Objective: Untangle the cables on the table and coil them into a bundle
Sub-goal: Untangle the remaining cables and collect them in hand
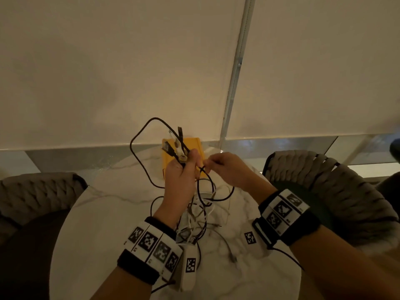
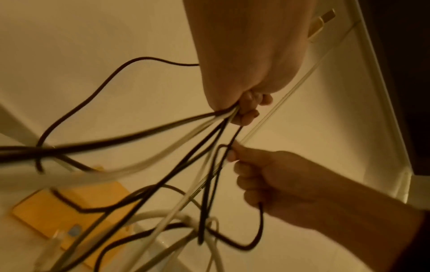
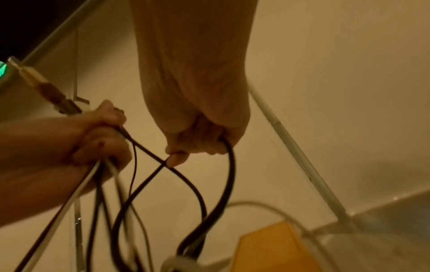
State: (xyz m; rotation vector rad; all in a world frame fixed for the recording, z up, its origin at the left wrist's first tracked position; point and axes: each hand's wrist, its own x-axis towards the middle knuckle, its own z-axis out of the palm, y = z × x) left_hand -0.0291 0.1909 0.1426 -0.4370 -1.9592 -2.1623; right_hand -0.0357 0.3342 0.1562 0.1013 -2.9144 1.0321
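Observation:
My left hand (image 1: 184, 169) is raised above the table and grips a bunch of black and white cables (image 1: 179, 148), their plug ends sticking up out of the fist (image 2: 246, 110). The strands hang down to a tangled heap of cables (image 1: 199, 215) on the white marble table (image 1: 108, 213). Just to the right, my right hand (image 1: 218, 167) pinches one black cable (image 3: 229, 165) near the left fist and holds a loop of it (image 2: 258, 230). A wide black loop (image 1: 138, 152) bows out to the left of the left hand.
A yellow flat box (image 1: 194, 146) lies at the table's far edge behind my hands. Woven grey chairs stand at the left (image 1: 36, 191) and right (image 1: 337, 191). A small white tagged device (image 1: 190, 267) hangs by the left wrist. A pale blind fills the background.

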